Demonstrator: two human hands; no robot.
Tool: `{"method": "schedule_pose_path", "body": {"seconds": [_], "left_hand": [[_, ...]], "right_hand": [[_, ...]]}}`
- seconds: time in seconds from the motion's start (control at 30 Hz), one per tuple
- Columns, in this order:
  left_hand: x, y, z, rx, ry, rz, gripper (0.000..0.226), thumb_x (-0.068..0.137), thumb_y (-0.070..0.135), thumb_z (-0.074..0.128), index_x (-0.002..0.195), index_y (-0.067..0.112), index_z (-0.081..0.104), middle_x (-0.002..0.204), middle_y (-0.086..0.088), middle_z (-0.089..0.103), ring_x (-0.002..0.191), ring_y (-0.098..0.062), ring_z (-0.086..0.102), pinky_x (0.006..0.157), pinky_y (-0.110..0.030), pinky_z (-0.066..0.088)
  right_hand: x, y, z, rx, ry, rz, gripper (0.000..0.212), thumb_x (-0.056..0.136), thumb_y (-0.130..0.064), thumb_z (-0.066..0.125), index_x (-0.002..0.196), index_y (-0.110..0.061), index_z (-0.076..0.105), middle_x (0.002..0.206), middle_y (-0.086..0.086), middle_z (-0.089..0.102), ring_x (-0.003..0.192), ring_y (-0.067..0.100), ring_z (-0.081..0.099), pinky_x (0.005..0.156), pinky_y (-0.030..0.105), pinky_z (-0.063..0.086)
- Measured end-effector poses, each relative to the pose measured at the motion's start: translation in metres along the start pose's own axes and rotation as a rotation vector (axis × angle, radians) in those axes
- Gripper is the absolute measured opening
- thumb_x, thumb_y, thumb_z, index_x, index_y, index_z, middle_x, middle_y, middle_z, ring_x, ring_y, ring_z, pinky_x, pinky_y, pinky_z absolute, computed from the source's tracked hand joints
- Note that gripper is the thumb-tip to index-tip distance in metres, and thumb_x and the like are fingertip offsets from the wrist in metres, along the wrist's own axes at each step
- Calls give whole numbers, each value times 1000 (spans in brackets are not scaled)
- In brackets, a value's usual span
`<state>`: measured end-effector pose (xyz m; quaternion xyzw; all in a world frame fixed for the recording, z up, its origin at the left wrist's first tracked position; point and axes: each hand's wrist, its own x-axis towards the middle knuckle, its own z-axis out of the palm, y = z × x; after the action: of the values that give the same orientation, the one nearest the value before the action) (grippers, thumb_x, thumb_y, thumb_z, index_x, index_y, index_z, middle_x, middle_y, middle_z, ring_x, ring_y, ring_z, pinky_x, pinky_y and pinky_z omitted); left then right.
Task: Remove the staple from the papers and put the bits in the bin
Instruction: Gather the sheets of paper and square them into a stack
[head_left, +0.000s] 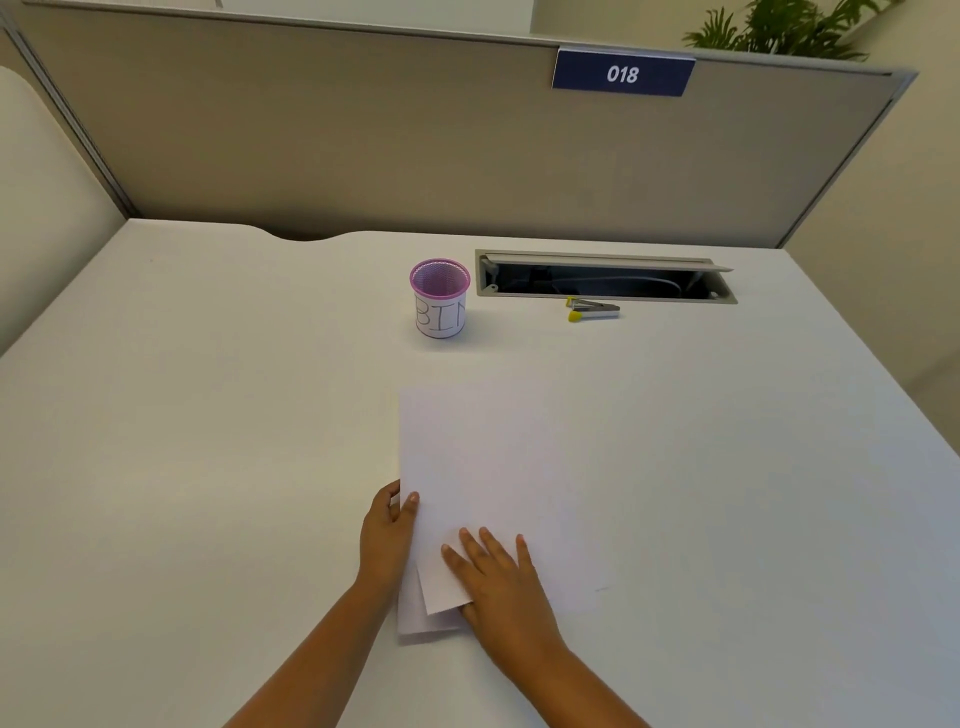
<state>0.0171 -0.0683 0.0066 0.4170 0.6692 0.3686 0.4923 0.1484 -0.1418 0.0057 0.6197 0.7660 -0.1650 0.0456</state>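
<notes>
White stapled paper sheets (488, 483) lying flat on white desk (208, 415), long axis running away from body. Left hand (387, 535) pinching left edge, thumb on top; right hand (498, 577) flat, fingers spread, pressing near corner. Staple itself not visible. Small yellow-handled metal staple remover (592, 309) far ahead, right of centre, so likely right hand's reach. Pink mesh cup labelled BIN (440, 299) left of remover, well apart.

Under my fingers (470, 545) the white sheets of paper (483, 467) look matt and smooth, on a matt off-white laminate surface (208, 415). Toward its far edge, the pink wire-mesh bin (440, 297) wears a paper label; the small staple remover (592, 309) shows shiny metal with yellow plastic tips. The partition (363, 130) beyond looks like woven grey cloth.
</notes>
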Motion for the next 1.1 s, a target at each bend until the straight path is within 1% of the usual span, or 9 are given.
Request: {"method": "schedule_pose_path", "body": {"seconds": [0.03,0.1,0.17,0.3,0.4,0.53,0.77,0.97,1.1], "left_hand": [[0,-1,0,11,-4,13,36,95,21,46,127,6,45,129,-16,54,110,-33,55,92,-40,45],[1,-2,1,27,1,33,35,95,17,47,127,5,45,128,-17,54,106,-33,56,88,-38,46],[-1,-1,2,12,16,48,28,95,14,45,122,9,48,120,-16,58,93,-28,59,80,-32,49],[-7,7,-2,-85,13,88,17,94,7,45,107,15,51,106,-12,62,83,-23,59,70,-26,46],[-7,18,-7,-137,-12,105,22,95,12,46,115,13,53,107,-7,61,90,-23,59,76,-28,48],[-11,41,-8,-201,-75,197,16,95,16,45,104,26,54,99,6,63,88,-13,61,70,-19,50],[-12,87,1,-201,70,467,17,96,6,40,97,12,55,87,3,61,72,-1,58,64,-8,48],[-15,93,5,-177,127,600,14,96,3,40,92,13,48,82,5,57,68,1,51,62,-8,41],[-19,80,9,-168,65,567,16,96,4,39,105,16,43,97,8,55,84,6,56,71,-3,43]], "right_hand": [[-2,-1,-5,8,-78,27,59,84,-70,28,126,-34,48,128,-10,60,116,14,60,111,48,6],[-3,-1,-16,68,-109,-18,90,70,-83,-1,144,-36,23,155,-10,23,144,18,21,102,43,-26],[-7,3,-26,194,-62,-25,104,55,-88,-9,146,-39,3,157,-16,-4,146,11,-5,103,41,-34],[-9,21,-46,346,311,198,98,67,-84,-7,146,-31,14,156,-12,9,145,10,8,115,39,-7],[-3,47,-65,518,593,439,77,86,-64,25,147,-17,17,156,4,18,144,21,19,118,39,8],[14,72,-99,1008,506,654,66,92,-48,37,147,-21,13,153,8,29,138,33,32,111,49,28],[16,65,-134,1146,762,345,35,96,-22,42,130,-14,40,121,1,52,111,17,51,89,20,42],[9,62,-131,1131,823,228,32,93,-15,48,124,-19,41,116,-5,54,107,15,54,94,27,45],[7,60,-124,1178,778,207,40,91,-11,51,123,-27,35,119,-3,52,109,14,53,93,29,45]]}}
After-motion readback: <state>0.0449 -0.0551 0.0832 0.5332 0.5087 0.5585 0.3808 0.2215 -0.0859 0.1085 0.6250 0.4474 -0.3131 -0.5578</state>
